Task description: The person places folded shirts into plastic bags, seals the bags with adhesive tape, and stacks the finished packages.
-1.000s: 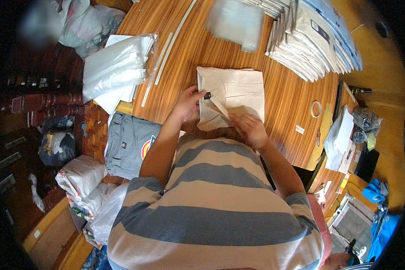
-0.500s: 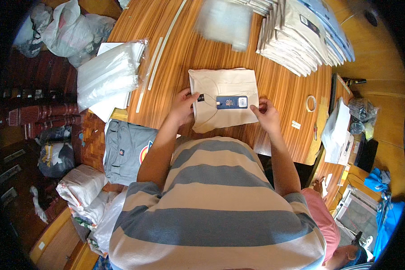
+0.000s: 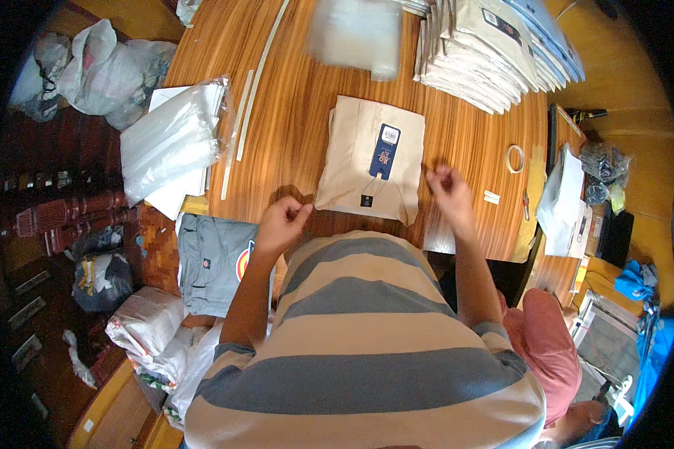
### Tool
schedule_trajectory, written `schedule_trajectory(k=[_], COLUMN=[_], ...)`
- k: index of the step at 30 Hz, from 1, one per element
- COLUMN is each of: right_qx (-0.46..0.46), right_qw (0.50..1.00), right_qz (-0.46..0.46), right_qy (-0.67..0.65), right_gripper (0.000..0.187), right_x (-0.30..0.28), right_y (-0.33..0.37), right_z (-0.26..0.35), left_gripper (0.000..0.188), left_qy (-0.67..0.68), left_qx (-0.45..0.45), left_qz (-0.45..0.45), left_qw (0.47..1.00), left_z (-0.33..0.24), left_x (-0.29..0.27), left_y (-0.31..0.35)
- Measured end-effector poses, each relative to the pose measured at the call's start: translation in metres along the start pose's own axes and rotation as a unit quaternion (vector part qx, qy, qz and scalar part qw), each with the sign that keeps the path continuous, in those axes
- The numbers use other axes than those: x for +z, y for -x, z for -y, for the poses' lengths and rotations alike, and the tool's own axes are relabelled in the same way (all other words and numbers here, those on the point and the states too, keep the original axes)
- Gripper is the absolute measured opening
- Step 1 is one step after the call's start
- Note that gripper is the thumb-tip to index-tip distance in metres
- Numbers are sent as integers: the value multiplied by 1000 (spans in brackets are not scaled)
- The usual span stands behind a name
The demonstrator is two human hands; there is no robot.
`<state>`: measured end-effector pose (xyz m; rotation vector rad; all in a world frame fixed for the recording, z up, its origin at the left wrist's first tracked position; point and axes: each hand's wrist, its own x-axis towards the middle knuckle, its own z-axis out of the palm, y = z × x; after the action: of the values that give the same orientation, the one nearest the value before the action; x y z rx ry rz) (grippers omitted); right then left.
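A folded beige garment (image 3: 352,150) lies flat on the striped wooden table in front of me. On its upper face rests a navy hang tag (image 3: 384,152), its string running down to a small black label (image 3: 367,200). My left hand (image 3: 281,224) is beside the garment's near left corner, fingers loosely bent and holding nothing visible. Just off the garment's right edge, my right hand (image 3: 451,196) hovers with fingers loosely curled and a little apart, nothing in them.
Clear plastic bags (image 3: 168,142) lie on white sheets at the left; more clear bags (image 3: 356,37) lie ahead. Packed garments (image 3: 472,60) are stacked at the far right. A tape roll (image 3: 515,159) is nearer. Grey trousers (image 3: 213,262) lie left; another person (image 3: 550,344) sits right.
The beige garment has turned a quarter turn counterclockwise, so its tag now points away from me. Both hands have come off its edges, the left one moving nearer to me.
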<state>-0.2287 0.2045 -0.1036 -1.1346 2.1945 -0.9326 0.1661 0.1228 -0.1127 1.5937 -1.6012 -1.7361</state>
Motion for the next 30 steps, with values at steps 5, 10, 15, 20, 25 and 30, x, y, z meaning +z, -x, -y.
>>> schedule_trajectory(k=[5,10,15,20,25,30], right_qx=[131,110,137,-84,-174,-214], right_qw=[971,964,973,982,982,976], right_qz=[144,121,165,65,41,-20], right_qy=[-141,-211,-87,159,57,18], right_gripper=[22,16,27,24,24,26], right_x=[22,28,19,5,53,127], right_y=[46,45,30,-22,-139,-264], right_z=[-20,-3,-1,55,120,145], left_gripper=[24,26,29,32,35,39], left_qy=[-59,-11,-69,-200,-9,-56], left_qx=[163,-2,-18,78,154,96], left_qz=[-17,65,95,7,-174,-129], left_qw=[985,998,993,977,973,985], left_z=[-2,-22,-27,-28,-61,-94], left_x=[10,22,28,5,11,25], left_y=[-29,-19,-18,-46,-126,-157])
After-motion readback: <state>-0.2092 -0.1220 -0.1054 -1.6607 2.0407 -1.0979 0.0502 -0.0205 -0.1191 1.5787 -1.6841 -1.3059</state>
